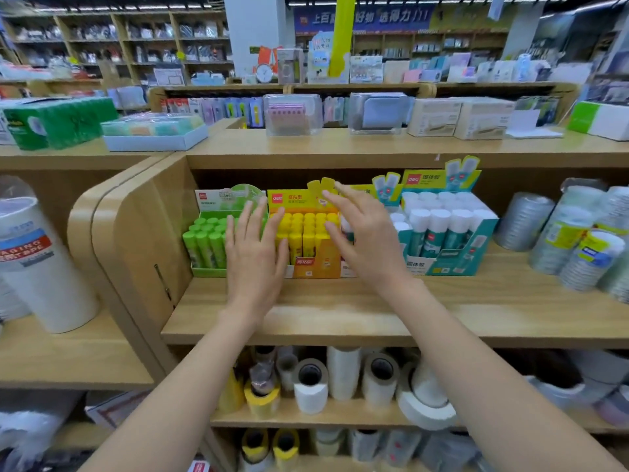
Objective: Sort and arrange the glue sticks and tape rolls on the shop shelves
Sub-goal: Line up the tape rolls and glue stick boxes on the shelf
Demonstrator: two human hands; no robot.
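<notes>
A cardboard display box of yellow glue sticks stands upright on the middle wooden shelf, its round caps packed in tidy rows. It sits between the two hands. The left grip is spread flat with straight fingers, holding nothing, and overlaps the seam between this box and the box of green glue sticks just to its left. The right grip is likewise splayed and empty, and it covers a partly hidden box on the yellow one's right side. I cannot tell whether either hand actually touches the cardboard.

Further right, a teal box of white-capped glue sticks stands beside that hidden box. Beyond it lie stacked clear tape rolls, glossy and cylindrical. On the shelf below stand white and yellow tape rolls with dark cores. A large white roll stands upright on the neighbouring unit at far left.
</notes>
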